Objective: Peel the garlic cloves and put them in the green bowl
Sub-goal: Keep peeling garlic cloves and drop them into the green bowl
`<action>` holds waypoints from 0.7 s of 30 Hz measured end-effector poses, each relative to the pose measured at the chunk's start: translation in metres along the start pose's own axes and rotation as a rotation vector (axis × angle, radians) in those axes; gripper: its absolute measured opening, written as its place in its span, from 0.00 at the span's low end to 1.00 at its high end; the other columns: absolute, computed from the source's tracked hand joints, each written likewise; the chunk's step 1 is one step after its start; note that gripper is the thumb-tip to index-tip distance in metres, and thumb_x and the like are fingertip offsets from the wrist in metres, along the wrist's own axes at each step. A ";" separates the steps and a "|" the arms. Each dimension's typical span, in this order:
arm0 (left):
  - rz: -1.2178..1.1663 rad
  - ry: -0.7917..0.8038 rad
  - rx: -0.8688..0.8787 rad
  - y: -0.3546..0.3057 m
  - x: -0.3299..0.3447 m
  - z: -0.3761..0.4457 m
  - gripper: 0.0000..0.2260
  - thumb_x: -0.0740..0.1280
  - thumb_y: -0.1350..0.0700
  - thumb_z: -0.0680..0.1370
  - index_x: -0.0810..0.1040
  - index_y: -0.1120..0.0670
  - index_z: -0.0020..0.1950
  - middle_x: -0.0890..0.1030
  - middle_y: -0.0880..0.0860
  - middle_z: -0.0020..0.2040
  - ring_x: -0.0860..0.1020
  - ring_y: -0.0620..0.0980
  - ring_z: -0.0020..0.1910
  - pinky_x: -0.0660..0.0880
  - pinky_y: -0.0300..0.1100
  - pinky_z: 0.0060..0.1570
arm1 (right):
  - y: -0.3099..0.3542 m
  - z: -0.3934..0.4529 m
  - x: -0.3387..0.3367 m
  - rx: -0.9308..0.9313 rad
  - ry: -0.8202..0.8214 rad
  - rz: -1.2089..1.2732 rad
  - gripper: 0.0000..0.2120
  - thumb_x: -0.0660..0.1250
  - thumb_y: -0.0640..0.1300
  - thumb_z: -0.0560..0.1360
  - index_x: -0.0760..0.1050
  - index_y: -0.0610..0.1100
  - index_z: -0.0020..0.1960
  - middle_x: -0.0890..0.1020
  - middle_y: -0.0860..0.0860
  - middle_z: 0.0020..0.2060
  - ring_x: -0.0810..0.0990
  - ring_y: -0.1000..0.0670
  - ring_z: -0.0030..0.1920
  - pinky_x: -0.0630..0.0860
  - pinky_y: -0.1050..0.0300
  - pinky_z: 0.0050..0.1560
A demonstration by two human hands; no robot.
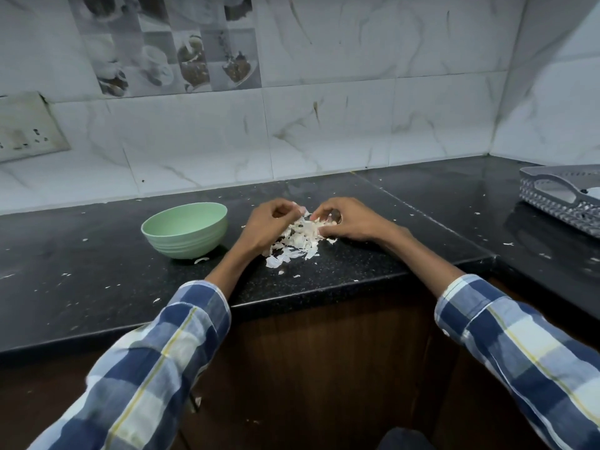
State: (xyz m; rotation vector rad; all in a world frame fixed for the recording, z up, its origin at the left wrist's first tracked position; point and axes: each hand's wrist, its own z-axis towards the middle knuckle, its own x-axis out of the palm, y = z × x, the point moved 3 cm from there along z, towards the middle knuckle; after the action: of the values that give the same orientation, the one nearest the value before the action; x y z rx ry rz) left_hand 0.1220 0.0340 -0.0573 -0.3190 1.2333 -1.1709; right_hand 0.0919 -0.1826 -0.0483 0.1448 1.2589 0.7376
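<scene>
Garlic skins (297, 240) lie in a pile on the black desk (97, 271), between both hands. The left hand (269, 227) and right hand (349, 222) curl their fingers around small garlic bits. The green bowl (185, 230) sits just left; I cannot see inside. A gray basket (561, 196) sits far right by the tiled wall (324, 125).

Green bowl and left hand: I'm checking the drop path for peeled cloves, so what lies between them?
The head view shows bare black counter between the green bowl and the left hand, apart from a tiny skin fleck.

- 1 head-worn wide-angle view looks forward and down, close over the black counter (324, 280).
- It faces the tiled wall (324, 125) corner; no second view.
</scene>
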 end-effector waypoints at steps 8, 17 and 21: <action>0.110 0.080 0.030 -0.002 0.005 -0.003 0.11 0.79 0.52 0.76 0.83 0.48 0.56 0.86 0.50 0.49 0.84 0.54 0.48 0.81 0.52 0.53 | 0.010 0.023 -0.010 -0.014 0.030 0.223 0.08 0.75 0.42 0.77 0.83 0.44 0.56 0.86 0.46 0.49 0.81 0.55 0.41 0.77 0.65 0.43; 0.155 -0.075 0.106 -0.008 0.001 -0.004 0.07 0.70 0.52 0.84 0.87 0.53 0.52 0.87 0.48 0.43 0.84 0.54 0.43 0.80 0.52 0.47 | -0.004 0.020 -0.012 0.033 -0.072 0.349 0.10 0.73 0.48 0.79 0.83 0.43 0.55 0.86 0.59 0.38 0.80 0.65 0.33 0.73 0.74 0.35; 0.174 -0.093 0.128 -0.012 0.001 -0.004 0.08 0.67 0.55 0.85 0.86 0.55 0.57 0.88 0.48 0.47 0.85 0.54 0.49 0.81 0.53 0.54 | -0.003 0.017 -0.012 0.030 -0.096 0.360 0.11 0.71 0.50 0.80 0.84 0.42 0.52 0.84 0.59 0.32 0.75 0.63 0.27 0.70 0.73 0.30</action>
State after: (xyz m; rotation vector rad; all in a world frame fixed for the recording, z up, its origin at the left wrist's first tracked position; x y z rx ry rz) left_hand 0.1117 0.0293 -0.0506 -0.1653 1.0774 -1.0672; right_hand 0.1072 -0.1870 -0.0351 0.4353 1.1657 1.0086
